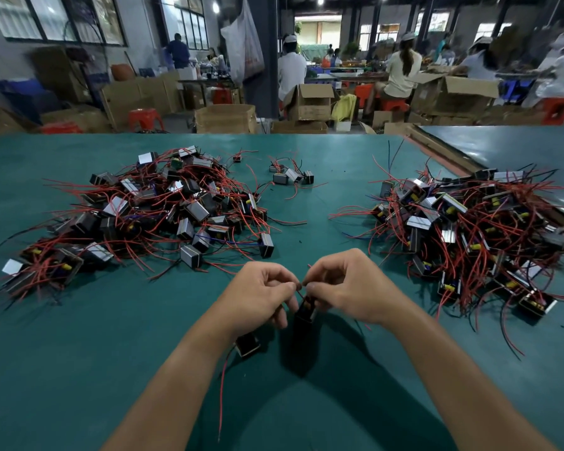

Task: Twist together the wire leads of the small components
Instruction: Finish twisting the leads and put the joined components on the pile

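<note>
lead twisting: one unit in hand, batch far from closed

head view. both my hands are raised over the near middle of the green table (79, 353).

left hand (261, 288): fingers curled, thumb and forefinger pinching the red leads (300, 287). right hand (345, 284): same curl, fingertips pinching those leads from the other side. the two pinches almost meet.

the component (305, 312), a small dark block, hangs just below my fingertips, between the hands. it looks to be off the mat, though its shadow makes that hard to confirm. my fingers cover the joint, so i cannot tell whether the leads are wound round each other yet.

a second component (247, 345) lies on the mat just under my left wrist. its long red lead (222, 385) trails back toward me.

progress, as judgement only: the left pile (150, 209) and the right pile (469, 229) are both large, tangles of red wire with a few dark strands. no joint is readable at this size, so i cannot say which pile is finished stock and which is waiting. a small cluster (290, 175) of a few units sits far out between them.

i take this unit's twist as under way and not set down. the unit at my wrist is likely next, and many units are probably left.
</note>
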Available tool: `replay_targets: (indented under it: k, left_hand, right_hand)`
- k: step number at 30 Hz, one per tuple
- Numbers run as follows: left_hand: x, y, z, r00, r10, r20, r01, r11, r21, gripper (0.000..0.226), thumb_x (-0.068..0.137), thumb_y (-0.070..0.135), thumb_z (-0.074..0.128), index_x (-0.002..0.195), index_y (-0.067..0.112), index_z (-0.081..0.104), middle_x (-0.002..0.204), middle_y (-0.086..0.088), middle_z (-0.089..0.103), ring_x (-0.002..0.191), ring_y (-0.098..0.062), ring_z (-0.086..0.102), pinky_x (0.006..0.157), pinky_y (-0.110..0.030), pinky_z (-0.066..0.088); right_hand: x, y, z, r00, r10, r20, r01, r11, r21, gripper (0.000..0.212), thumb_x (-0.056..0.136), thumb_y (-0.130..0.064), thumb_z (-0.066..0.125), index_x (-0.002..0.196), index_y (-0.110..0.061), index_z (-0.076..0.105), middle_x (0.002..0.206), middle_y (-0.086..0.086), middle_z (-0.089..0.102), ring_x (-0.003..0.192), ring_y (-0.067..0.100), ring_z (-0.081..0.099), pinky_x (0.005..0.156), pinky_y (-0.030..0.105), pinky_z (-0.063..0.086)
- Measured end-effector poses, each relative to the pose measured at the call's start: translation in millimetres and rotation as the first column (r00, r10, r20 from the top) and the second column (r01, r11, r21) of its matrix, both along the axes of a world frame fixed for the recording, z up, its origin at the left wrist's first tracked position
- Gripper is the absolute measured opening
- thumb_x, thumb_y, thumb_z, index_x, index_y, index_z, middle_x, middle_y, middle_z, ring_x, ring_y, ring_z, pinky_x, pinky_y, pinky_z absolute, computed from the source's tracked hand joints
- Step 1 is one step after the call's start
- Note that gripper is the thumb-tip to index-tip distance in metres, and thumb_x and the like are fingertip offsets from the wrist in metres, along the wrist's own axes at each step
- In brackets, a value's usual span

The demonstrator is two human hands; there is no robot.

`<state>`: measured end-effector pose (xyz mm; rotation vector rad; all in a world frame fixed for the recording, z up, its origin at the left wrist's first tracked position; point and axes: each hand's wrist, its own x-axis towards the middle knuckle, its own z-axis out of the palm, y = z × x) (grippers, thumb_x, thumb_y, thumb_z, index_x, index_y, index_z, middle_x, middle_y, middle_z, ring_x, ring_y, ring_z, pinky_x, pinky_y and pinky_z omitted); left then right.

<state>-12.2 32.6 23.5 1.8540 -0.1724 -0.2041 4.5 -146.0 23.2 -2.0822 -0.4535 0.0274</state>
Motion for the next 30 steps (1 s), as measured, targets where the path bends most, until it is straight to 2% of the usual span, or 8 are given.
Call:
replay_targets:
  k: [3, 8, 12, 16, 19, 22, 26, 30]
  left_hand:
    - [-1.2, -1.7, -1.0, 1.000, 0.002, -0.015, -0.003, 1.000, -0.024, 0.010, 0.095, -0.003, 0.052, 0.091, -0.003, 0.061, 0.067, -0.009, 0.068, 0.037, -0.015, 0.055, 0.041, -0.019, 0.042]
    - [-2.9, -4.0, -2.1, 1.000, 0.015, 0.004, -0.015, 0.999, -0.033, 0.008, 0.093, -0.005, 0.056, 0.094, -0.005, 0.064, 0.069, -0.010, 0.068, 0.040, -0.013, 0.058, 0.045, -0.024, 0.045]
    - [-3.7, -3.7, -0.1, 1.000, 0.023, -0.014, -0.024, 0.996, -0.084, 0.010, 0.083, -0.014, 0.061, 0.091, -0.010, 0.066, 0.068, -0.015, 0.064, 0.039, -0.011, 0.054, 0.044, -0.021, 0.047]
    - [-3.2, -3.1, -1.1, 1.000, 0.013, -0.016, -0.014, 0.998, -0.057, 0.014, 0.079, -0.011, 0.069, 0.075, 0.003, 0.070, 0.059, -0.006, 0.064, 0.040, -0.008, 0.051, 0.043, -0.019, 0.043]
    - [-3.4, -2.2, -1.7, 1.000, 0.007, -0.026, -0.007, 1.000, -0.009, 0.017, 0.079, -0.007, 0.071, 0.070, 0.007, 0.071, 0.054, 0.000, 0.063, 0.041, -0.007, 0.051, 0.043, -0.018, 0.042]
    - [-3.0, -1.1, -0.9, 0.999, 0.020, -0.044, -0.020, 1.000, -0.004, 0.021, 0.080, -0.007, 0.070, 0.070, 0.011, 0.075, 0.057, -0.003, 0.066, 0.043, -0.010, 0.053, 0.045, -0.019, 0.046]
    - [-4.2, -0.6, -0.4, 0.999, 0.013, -0.039, -0.013, 1.000, 0.012, 0.020, 0.081, -0.004, 0.070, 0.069, 0.010, 0.077, 0.058, -0.004, 0.066, 0.044, -0.011, 0.052, 0.047, -0.019, 0.044]
    - [-4.8, -0.9, 0.0, 0.999, -0.012, -0.040, 0.013, 1.000, 0.026, 0.023, 0.081, -0.001, 0.072, 0.064, 0.015, 0.077, 0.055, -0.002, 0.065, 0.046, -0.010, 0.051, 0.047, -0.020, 0.042]
  right_hand:
    - [-1.7, 0.9, 1.4, 0.998, 0.011, -0.054, -0.006, 0.996, 0.085, 0.019, 0.083, 0.005, 0.066, 0.071, -0.009, 0.070, 0.057, 0.005, 0.066, 0.051, 0.015, 0.063, 0.060, 0.037, 0.056]
    - [-3.2, 2.3, 2.0, 0.996, 0.045, -0.076, -0.036, 0.992, 0.125, 0.008, 0.083, 0.004, 0.070, 0.077, 0.000, 0.071, 0.059, 0.005, 0.065, 0.051, 0.011, 0.058, 0.054, 0.024, 0.049]
    - [-2.7, 3.3, -0.4, 0.999, 0.013, -0.040, -0.009, 0.995, 0.095, 0.018, 0.082, 0.001, 0.072, 0.071, -0.014, 0.073, 0.058, 0.001, 0.065, 0.055, 0.013, 0.056, 0.057, 0.031, 0.046]
    - [-0.7, 4.7, -2.9, 1.000, -0.012, 0.025, 0.011, 0.998, 0.062, 0.014, 0.080, -0.005, 0.075, 0.070, -0.014, 0.073, 0.065, 0.014, 0.070, 0.058, 0.018, 0.058, 0.059, 0.043, 0.051]
    - [-1.7, 5.9, -3.0, 0.998, 0.013, 0.064, -0.014, 1.000, 0.016, 0.012, 0.079, -0.006, 0.076, 0.070, -0.014, 0.074, 0.062, 0.008, 0.069, 0.054, 0.008, 0.053, 0.054, 0.030, 0.045]
    - [-1.7, 3.8, -0.5, 0.998, 0.018, 0.063, -0.019, 1.000, 0.014, 0.016, 0.079, -0.006, 0.076, 0.068, -0.017, 0.073, 0.057, -0.002, 0.064, 0.051, 0.003, 0.049, 0.052, 0.019, 0.040]
    - [-1.2, 0.6, 0.6, 0.998, 0.060, 0.014, -0.060, 0.998, 0.020, 0.014, 0.080, -0.005, 0.075, 0.071, -0.015, 0.073, 0.060, -0.001, 0.066, 0.053, 0.007, 0.053, 0.054, 0.024, 0.044]
    - [-1.1, 0.1, -0.5, 0.998, 0.063, 0.013, -0.063, 0.998, 0.002, 0.009, 0.079, -0.009, 0.075, 0.074, -0.016, 0.074, 0.064, 0.002, 0.069, 0.054, 0.006, 0.055, 0.056, 0.023, 0.045]
